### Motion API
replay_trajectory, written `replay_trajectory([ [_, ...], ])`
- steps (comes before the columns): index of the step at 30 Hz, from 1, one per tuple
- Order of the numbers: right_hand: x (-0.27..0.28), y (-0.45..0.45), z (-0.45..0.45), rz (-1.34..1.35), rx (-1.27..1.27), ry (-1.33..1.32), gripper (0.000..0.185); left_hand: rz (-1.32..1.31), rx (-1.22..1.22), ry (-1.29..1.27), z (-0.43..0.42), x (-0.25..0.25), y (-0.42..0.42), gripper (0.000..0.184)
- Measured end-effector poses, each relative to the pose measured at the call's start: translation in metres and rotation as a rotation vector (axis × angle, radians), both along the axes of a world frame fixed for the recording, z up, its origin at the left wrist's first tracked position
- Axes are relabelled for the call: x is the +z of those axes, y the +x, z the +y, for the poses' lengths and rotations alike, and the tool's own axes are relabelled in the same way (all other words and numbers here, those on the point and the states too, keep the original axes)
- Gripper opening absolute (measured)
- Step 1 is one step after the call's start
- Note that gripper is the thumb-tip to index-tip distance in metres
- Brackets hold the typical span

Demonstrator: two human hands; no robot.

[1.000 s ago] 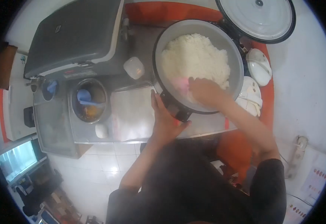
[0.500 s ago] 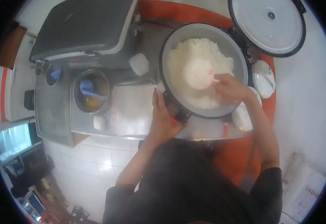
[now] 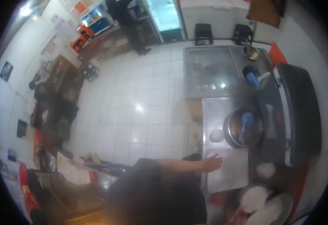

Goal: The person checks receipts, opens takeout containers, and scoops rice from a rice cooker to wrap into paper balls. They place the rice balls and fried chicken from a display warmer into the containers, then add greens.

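Observation:
My left hand is open, fingers spread, at the left edge of a stack of white sheets on the metal counter. Near the bottom edge, my right hand, blurred and partly cut off, holds a round scoop heaped with white rice. Its pink handle is hard to make out here. The scoop is beside the rice pot, which still holds rice and is cut off by the frame.
A steel bowl with a blue ladle stands beyond the sheets, near a white rounded object. A grey cooler box lines the right side. Another person stands across the tiled floor. Black stools are at the back.
The view has swung toward the room, so the pot now appears at the bottom right. My left hand has left the pot's edge for the sheets. The rice-filled scoop has come toward the pot's near side.

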State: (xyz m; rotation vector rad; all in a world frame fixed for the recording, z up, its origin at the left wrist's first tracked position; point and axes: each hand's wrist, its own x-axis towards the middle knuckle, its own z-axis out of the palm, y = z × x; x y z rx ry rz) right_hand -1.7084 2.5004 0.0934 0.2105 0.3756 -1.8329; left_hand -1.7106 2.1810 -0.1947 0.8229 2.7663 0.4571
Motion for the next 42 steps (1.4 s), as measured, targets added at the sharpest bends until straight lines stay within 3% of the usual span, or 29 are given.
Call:
replay_trajectory([
  [1,-0.033,0.014,-0.026,0.144,-0.168,0.278,0.048,-0.016,0.007,-0.01,-0.004,-0.032,0.005,0.057],
  [2,-0.067,0.02,-0.054,0.281,-0.234,0.537,0.049,-0.015,0.059,-0.018,-0.006,-0.033,0.009,0.057],
  [6,-0.176,0.041,-0.094,0.35,-0.237,0.799,0.056,0.008,-0.059,0.16,-0.034,-0.032,0.005,0.059],
  [8,-0.225,0.053,-0.075,0.31,-0.247,0.676,0.059,0.0,-0.11,0.193,-0.044,-0.042,-0.002,0.059],
  [9,-0.305,0.049,-0.013,0.011,0.024,-0.152,0.061,0.005,-0.134,0.207,-0.05,-0.061,-0.007,0.056],
  [10,-0.245,0.054,-0.062,0.23,-0.259,0.416,0.055,0.005,-0.177,0.243,-0.04,-0.076,-0.005,0.053],
  [11,-0.169,0.058,-0.125,0.395,-0.329,1.128,0.048,-0.234,-0.079,0.379,-0.043,-0.079,-0.007,0.049],
  [13,-0.175,0.05,-0.125,0.453,-0.345,0.933,0.043,-0.028,-0.091,0.619,-0.048,-0.135,0.004,0.045],
  [14,-0.179,0.045,-0.126,0.477,-0.348,0.965,0.036,-0.156,-0.076,0.557,-0.051,-0.133,0.006,0.044],
  [15,-0.181,0.041,-0.126,0.514,-0.358,1.025,0.03,-0.208,-0.202,0.483,-0.06,-0.092,-0.004,0.044],
  [16,-0.182,0.042,-0.116,0.535,-0.387,1.085,0.025,-0.258,-0.179,0.434,-0.061,-0.078,-0.006,0.045],
  [17,-0.187,0.043,-0.109,0.554,-0.42,1.118,0.022,0.111,-0.255,0.288,-0.069,-0.046,-0.006,0.043],
  [21,-0.17,0.03,-0.123,0.311,-0.58,1.294,0.033,0.01,-0.319,0.24,-0.069,-0.007,-0.022,0.039],
  [23,-0.165,0.025,-0.128,0.534,-0.433,1.58,0.037,0.02,-0.314,0.22,-0.07,0.001,-0.025,0.039],
  [24,-0.171,0.026,-0.133,0.517,-0.451,1.58,0.037,0.018,-0.335,0.214,-0.07,0.005,-0.028,0.039],
  [25,-0.179,0.026,-0.14,0.898,-0.468,1.894,0.039,0.02,-0.355,0.206,-0.072,0.009,-0.032,0.038],
  [27,-0.206,0.035,-0.144,1.274,-0.477,2.19,0.043,0.018,-0.395,0.186,-0.074,0.011,-0.035,0.038],
  [29,-0.23,0.043,-0.151,1.331,0.111,2.293,0.056,0.013,-0.429,0.177,-0.073,0.011,-0.04,0.04],
  [32,-0.241,0.05,-0.151,1.227,0.018,2.217,0.062,0.037,-0.476,0.163,-0.068,0.003,-0.044,0.041],
  [34,-0.235,0.053,-0.149,1.273,-0.139,2.193,0.061,0.047,-0.502,0.202,-0.071,0.007,-0.048,0.031],
  [36,-0.206,0.06,-0.15,1.315,-0.285,2.171,0.059,0.081,-0.65,0.11,-0.073,0.01,-0.058,0.021],
  [39,-0.108,0.064,-0.148,1.42,-0.693,2.204,0.048,0.113,-0.705,0.164,-0.073,0.006,-0.068,0.018],
  [40,-0.07,0.065,-0.139,1.41,-0.843,2.202,0.047,0.119,-0.727,0.191,-0.072,0.005,-0.068,0.017],
  [42,-0.003,0.064,-0.118,1.194,-0.949,2.459,0.044,0.073,-0.71,0.119,-0.065,0.028,-0.073,0.016],
])
